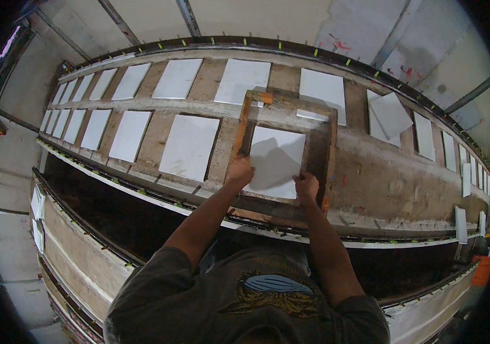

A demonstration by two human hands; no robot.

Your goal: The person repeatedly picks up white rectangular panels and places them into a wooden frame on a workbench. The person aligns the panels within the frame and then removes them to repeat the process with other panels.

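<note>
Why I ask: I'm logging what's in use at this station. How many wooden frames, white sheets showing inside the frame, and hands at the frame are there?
Wooden frame: 1
White sheet inside the frame: 1
Hands at the frame's near side: 2, the left hand and the right hand
Total: 4

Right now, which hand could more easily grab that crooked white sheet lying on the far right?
Right, probably. The right hand rests on the frame's near edge, on the side nearer the crooked sheet. The left hand sits farther left and would have to cross over.
</note>
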